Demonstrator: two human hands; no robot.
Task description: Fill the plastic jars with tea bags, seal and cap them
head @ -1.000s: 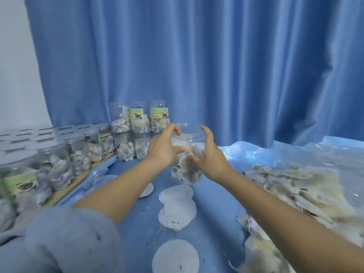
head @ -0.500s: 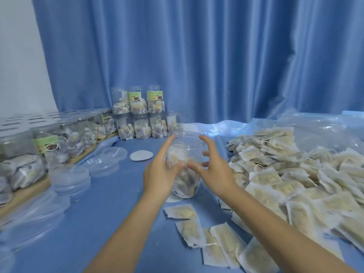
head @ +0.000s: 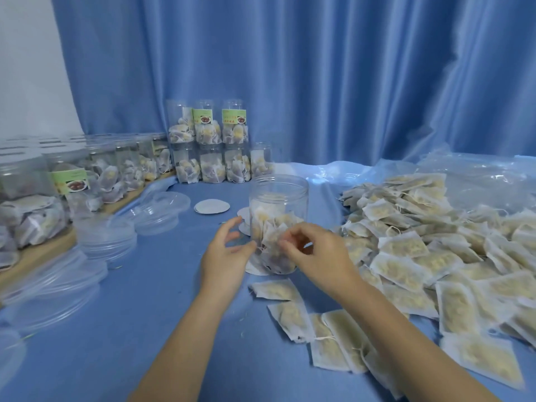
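Fingers: left hand (head: 224, 256) loosely spread, thumb tip at the jar wall, nothing gripped. Right hand (head: 314, 253) curled in front of the jar's lower half; whether the fingertips pinch anything or touch the wall can't be told, motion blur.
Jar: clear plastic jar (head: 277, 216), round, upright, uncapped, threaded rim; stands on the blue cloth (head: 150, 329) between both hands, abt half full of tea bags. Base sits on a white paper disc, mostly hidden.
Loose bags: a few flat tea bags (head: 293, 313), white mesh, pale filling, thin strings, lie just in front of the jar.
Pile: big heap of tea bags (head: 420, 248) to the right, cut off by the frame edge; crinkled clear plastic sheet (head: 478, 181) behind it.
Seals: white round liner (head: 211, 206) left of the jar; another partly hidden behind it.
Lids: clear lids (head: 162, 210) stacked at left, blurred, edges hard to read; nearest ones cut off.
Filled jars: capped jars (head: 208, 143) stacked two high at the back, green labels, print unreadable; more along the left on a wooden board (head: 32, 256), smeared by the wide lens.
Backdrop: pleated blue curtain (head: 319, 68); pale wall top left.
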